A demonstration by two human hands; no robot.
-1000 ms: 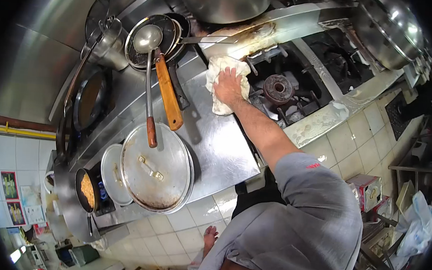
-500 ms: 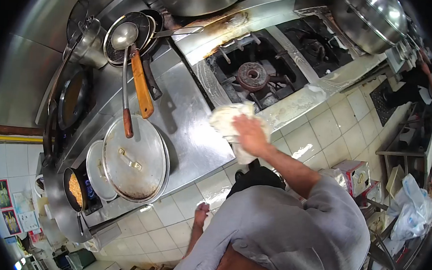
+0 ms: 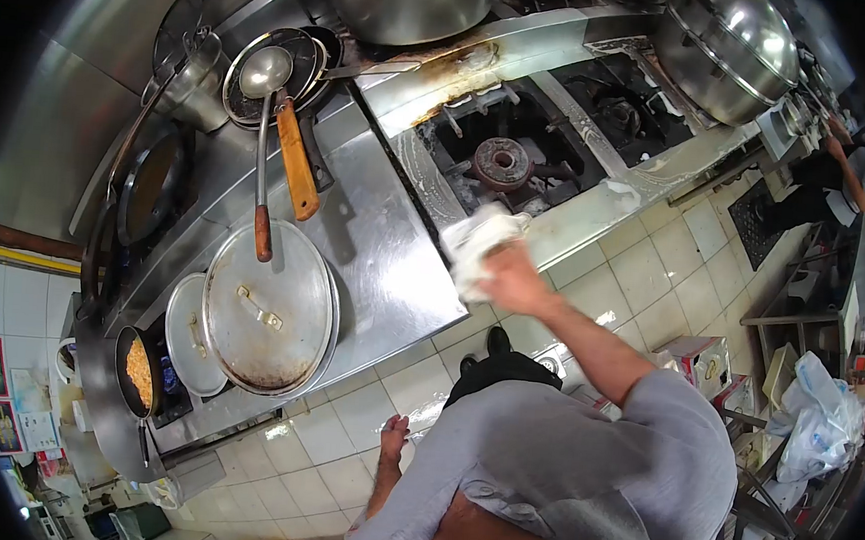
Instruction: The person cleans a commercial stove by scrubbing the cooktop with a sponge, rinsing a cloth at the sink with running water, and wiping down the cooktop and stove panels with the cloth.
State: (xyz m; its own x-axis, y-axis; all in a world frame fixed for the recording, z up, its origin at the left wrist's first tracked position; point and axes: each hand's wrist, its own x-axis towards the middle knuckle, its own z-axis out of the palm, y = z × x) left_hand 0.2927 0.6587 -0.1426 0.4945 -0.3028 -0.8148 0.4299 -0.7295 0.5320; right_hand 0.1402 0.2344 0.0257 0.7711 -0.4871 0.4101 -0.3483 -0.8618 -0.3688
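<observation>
Head view, right hand (image 3: 514, 281): gripping the white cloth (image 3: 475, 238)
Cloth: just ahead, beside the worktop's (image 3: 383, 257) front-right corner
Left hand (image 3: 394, 438): farther, empty, loosely curled

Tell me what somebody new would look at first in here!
Probably the bright white cloth held in the person's right hand, by the front edge of the stove. Next might come the big round lid, left of the stove. Then maybe the orange food in a dark pan, at the lower left.
</observation>
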